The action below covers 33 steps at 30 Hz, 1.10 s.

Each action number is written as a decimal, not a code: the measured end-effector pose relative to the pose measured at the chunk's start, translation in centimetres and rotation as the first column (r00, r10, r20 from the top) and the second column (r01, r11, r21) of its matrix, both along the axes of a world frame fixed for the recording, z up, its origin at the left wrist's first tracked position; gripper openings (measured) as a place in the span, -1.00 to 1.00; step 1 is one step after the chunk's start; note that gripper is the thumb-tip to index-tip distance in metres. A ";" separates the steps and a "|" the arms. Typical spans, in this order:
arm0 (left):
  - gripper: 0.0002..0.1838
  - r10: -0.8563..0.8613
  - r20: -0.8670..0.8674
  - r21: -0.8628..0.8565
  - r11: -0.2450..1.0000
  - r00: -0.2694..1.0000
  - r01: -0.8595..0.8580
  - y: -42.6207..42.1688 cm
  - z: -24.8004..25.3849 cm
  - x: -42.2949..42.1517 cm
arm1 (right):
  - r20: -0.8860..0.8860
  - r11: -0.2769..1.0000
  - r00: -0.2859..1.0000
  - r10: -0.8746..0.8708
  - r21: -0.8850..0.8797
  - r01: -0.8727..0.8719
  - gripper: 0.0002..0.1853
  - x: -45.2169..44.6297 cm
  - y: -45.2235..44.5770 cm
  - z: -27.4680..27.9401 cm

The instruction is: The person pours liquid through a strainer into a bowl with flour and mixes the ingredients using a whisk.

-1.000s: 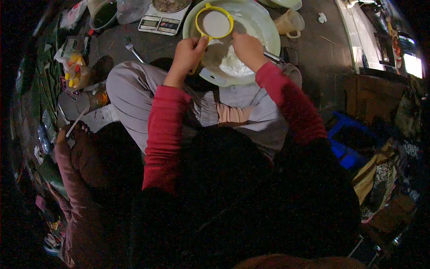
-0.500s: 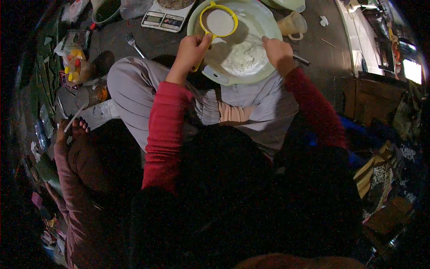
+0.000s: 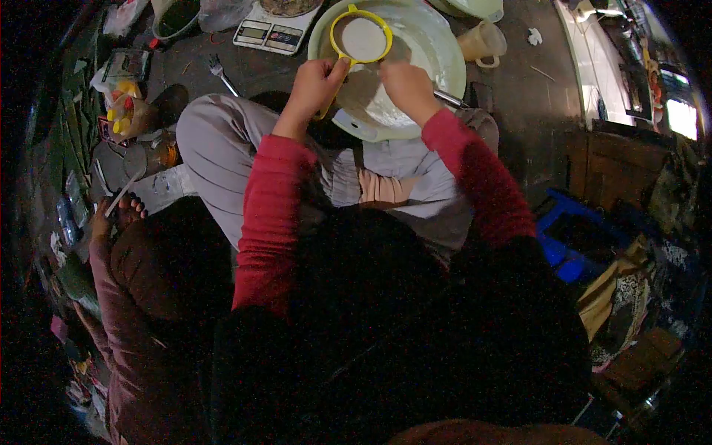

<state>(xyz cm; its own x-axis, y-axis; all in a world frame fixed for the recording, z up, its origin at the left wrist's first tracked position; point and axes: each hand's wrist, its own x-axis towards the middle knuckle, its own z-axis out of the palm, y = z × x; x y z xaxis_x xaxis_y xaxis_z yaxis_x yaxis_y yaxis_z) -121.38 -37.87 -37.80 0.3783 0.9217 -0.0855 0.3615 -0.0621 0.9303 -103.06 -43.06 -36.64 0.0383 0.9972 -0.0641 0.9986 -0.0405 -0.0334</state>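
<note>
My left hand is closed round the handle of a yellow-rimmed sieve, held over the left part of a large pale green bowl. Something white shows inside the sieve's ring. My right hand, blurred at the fingertips, is closed over the bowl on a utensil, and its metallic handle sticks out behind the hand to the right. The utensil's working end is hidden or smeared by motion. A whitish mixture shows in the bowl below my hands.
A kitchen scale and a fork lie left of the bowl. Right of it stands a beige jug. Another person's hand holds a thin pale stick at the left. A blue object lies at lower right.
My right hand moved right with the utensil, then back left towards the sieve. The sieve and my left hand shifted slightly right from the earliest frame.
</note>
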 end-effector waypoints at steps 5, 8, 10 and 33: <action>-0.53 -0.005 -0.003 -0.027 1.000 1.000 0.005 0.0 0.1 -0.3 | 0.098 0.954 0.971 0.217 -0.231 -0.190 -0.77 -0.1 -3.3 4.4; -0.53 0.000 0.054 -0.012 1.000 0.999 0.001 -0.1 0.0 -0.2 | 0.193 0.917 0.937 0.290 -0.336 -0.214 -0.75 3.2 -3.3 5.5; -0.53 -0.004 0.045 -0.004 1.000 0.999 0.004 -0.1 0.2 -0.2 | 0.233 0.935 0.946 0.227 -0.322 -0.145 -0.74 4.2 -2.7 5.3; -0.55 -0.012 0.021 -0.035 0.999 1.000 0.012 -0.1 0.7 -0.4 | 0.034 0.954 0.967 0.252 -0.174 -0.243 -0.81 2.8 -4.0 4.5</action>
